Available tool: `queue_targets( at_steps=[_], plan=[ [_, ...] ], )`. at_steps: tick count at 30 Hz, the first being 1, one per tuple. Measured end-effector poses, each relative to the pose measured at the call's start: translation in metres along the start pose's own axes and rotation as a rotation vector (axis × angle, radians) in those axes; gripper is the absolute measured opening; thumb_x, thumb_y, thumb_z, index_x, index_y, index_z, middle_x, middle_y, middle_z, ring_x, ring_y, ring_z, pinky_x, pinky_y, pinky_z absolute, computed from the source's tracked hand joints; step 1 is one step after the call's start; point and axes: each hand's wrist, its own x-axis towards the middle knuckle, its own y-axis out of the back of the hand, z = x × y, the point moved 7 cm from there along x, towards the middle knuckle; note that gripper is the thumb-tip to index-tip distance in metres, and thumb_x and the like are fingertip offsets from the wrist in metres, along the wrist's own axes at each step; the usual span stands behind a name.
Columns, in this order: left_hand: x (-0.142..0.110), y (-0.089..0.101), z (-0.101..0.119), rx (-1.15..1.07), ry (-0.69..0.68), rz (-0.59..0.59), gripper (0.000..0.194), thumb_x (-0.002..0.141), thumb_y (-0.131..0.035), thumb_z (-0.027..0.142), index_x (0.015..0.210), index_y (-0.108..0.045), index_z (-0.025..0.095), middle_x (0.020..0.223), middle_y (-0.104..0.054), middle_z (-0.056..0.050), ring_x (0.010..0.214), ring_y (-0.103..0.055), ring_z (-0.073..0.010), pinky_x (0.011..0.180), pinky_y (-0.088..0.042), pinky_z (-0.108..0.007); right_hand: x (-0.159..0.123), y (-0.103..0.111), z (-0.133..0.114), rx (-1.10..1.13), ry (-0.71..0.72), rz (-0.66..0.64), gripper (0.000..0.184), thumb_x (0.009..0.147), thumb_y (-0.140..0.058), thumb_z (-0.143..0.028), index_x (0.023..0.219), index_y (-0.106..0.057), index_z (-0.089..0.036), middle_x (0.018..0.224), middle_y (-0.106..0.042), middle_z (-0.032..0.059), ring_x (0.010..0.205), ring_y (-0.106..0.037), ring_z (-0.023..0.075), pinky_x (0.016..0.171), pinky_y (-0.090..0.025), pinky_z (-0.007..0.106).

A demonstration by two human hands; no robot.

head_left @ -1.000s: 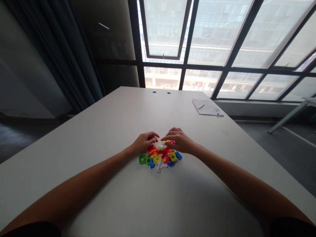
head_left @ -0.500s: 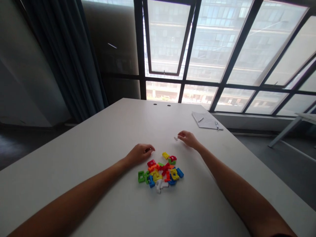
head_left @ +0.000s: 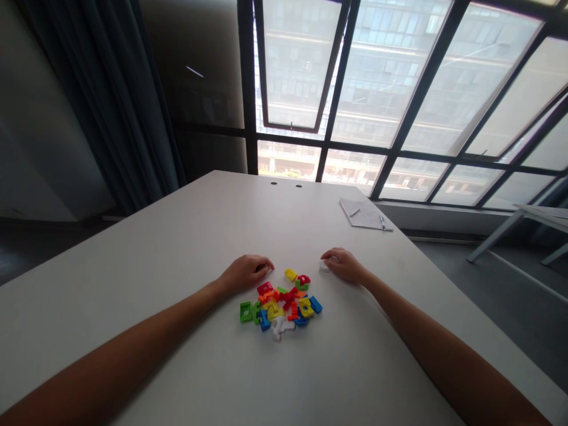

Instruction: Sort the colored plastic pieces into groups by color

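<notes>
A loose heap of small plastic interlocking blocks (head_left: 279,309) in red, orange, yellow, green, blue and white lies on the white table (head_left: 177,236). A yellow block (head_left: 290,274) and a red-and-green pair (head_left: 302,280) sit just beyond the heap. My right hand (head_left: 344,265) is to the heap's far right, fingers pinched on a small white block (head_left: 325,267). My left hand (head_left: 246,273) rests curled at the heap's far left. Its fingers hide whatever may lie inside them.
A sheet of paper (head_left: 364,214) with a pen (head_left: 381,222) and a small white item on it lies at the table's far right. Two small holes (head_left: 286,184) mark the far edge. Large windows (head_left: 377,77) stand beyond, with a dark curtain (head_left: 102,100) to the left.
My hands have come away from above the heap and spread apart. The white block has moved toward me and rightward with my right hand. The heap stays about the same.
</notes>
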Motion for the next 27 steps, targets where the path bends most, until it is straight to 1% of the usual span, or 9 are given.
queue_targets(
  at_steps=[3, 4, 6, 10, 13, 15, 19, 23, 27],
  plan=[
    [0.000, 0.000, 0.001, 0.001, 0.003, 0.001, 0.031, 0.096, -0.054, 0.034, 0.102, -0.082, 0.025, 0.096, -0.080, -0.003, 0.078, -0.068, -0.0193, 0.071, -0.048, -0.027, -0.004, 0.009, -0.015, -0.013, 0.034, 0.109, 0.019, 0.097, -0.061, -0.021, 0.104, -0.078, -0.021, 0.105, -0.080, 0.0096, 0.095, -0.072, 0.0248, 0.093, -0.055, 0.042],
    [0.000, 0.000, 0.001, 0.000, -0.001, 0.002, 0.031, 0.096, -0.053, 0.034, 0.103, -0.082, 0.025, 0.097, -0.080, -0.003, 0.079, -0.069, -0.0195, 0.072, -0.048, -0.027, -0.005, 0.013, -0.028, -0.025, 0.087, 0.135, 0.018, 0.098, -0.061, -0.021, 0.103, -0.078, -0.021, 0.103, -0.080, 0.0097, 0.095, -0.072, 0.0251, 0.093, -0.054, 0.043],
    [-0.001, 0.000, 0.003, -0.001, -0.014, 0.003, 0.032, 0.096, -0.053, 0.034, 0.103, -0.082, 0.024, 0.098, -0.081, -0.003, 0.082, -0.070, -0.0201, 0.074, -0.049, -0.028, -0.012, 0.016, -0.064, -0.046, 0.242, 0.151, 0.015, 0.099, -0.062, -0.022, 0.102, -0.077, -0.022, 0.100, -0.080, 0.0092, 0.098, -0.071, 0.0261, 0.095, -0.051, 0.044],
    [-0.001, 0.000, 0.004, -0.015, -0.030, 0.001, 0.032, 0.097, -0.053, 0.034, 0.104, -0.082, 0.024, 0.102, -0.081, -0.003, 0.085, -0.071, -0.0205, 0.080, -0.051, -0.028, -0.041, 0.005, -0.150, -0.062, 0.517, 0.013, 0.010, 0.100, -0.068, -0.027, 0.104, -0.077, -0.025, 0.094, -0.078, 0.0068, 0.102, -0.067, 0.0254, 0.095, -0.047, 0.043],
    [-0.002, 0.001, 0.005, -0.023, -0.041, 0.011, 0.031, 0.098, -0.053, 0.034, 0.103, -0.082, 0.024, 0.104, -0.082, -0.003, 0.089, -0.073, -0.0210, 0.083, -0.052, -0.029, -0.066, -0.015, -0.194, -0.158, 0.633, -0.100, 0.012, 0.100, -0.070, -0.034, 0.109, -0.076, -0.027, 0.101, -0.079, 0.0071, 0.103, -0.064, 0.0260, 0.095, -0.046, 0.043],
    [-0.002, 0.001, 0.005, -0.016, -0.043, 0.017, 0.031, 0.098, -0.053, 0.034, 0.103, -0.082, 0.025, 0.105, -0.081, -0.003, 0.091, -0.073, -0.0213, 0.085, -0.052, -0.029, -0.078, -0.027, -0.206, -0.235, 0.667, -0.153, 0.018, 0.099, -0.073, -0.037, 0.114, -0.075, -0.027, 0.106, -0.079, 0.0074, 0.106, -0.062, 0.0279, 0.098, -0.045, 0.044],
    [-0.002, 0.001, 0.006, -0.001, -0.046, 0.016, 0.030, 0.098, -0.053, 0.033, 0.103, -0.081, 0.025, 0.106, -0.081, -0.002, 0.093, -0.073, -0.0215, 0.087, -0.053, -0.030, -0.087, -0.040, -0.208, -0.316, 0.665, -0.193, 0.030, 0.096, -0.076, -0.029, 0.125, -0.070, -0.027, 0.105, -0.079, 0.0071, 0.107, -0.062, 0.0291, 0.099, -0.046, 0.045],
    [-0.002, 0.000, 0.006, 0.003, -0.045, 0.016, 0.029, 0.099, -0.053, 0.034, 0.103, -0.081, 0.026, 0.106, -0.081, -0.002, 0.092, -0.073, -0.0211, 0.086, -0.053, -0.029, -0.090, -0.045, -0.210, -0.291, 0.697, -0.206, 0.021, 0.101, -0.067, -0.024, 0.122, -0.069, -0.026, 0.095, -0.079, 0.0051, 0.101, -0.064, 0.0265, 0.097, -0.046, 0.042],
    [-0.002, 0.001, 0.004, 0.002, -0.045, 0.020, 0.028, 0.099, -0.054, 0.034, 0.103, -0.081, 0.026, 0.106, -0.081, -0.002, 0.093, -0.073, -0.0210, 0.087, -0.053, -0.029, -0.090, -0.048, -0.211, -0.237, 0.731, -0.202, 0.014, 0.103, -0.066, -0.030, 0.116, -0.070, -0.026, 0.090, -0.079, 0.0040, 0.099, -0.065, 0.0252, 0.097, -0.046, 0.040]
  ],
)
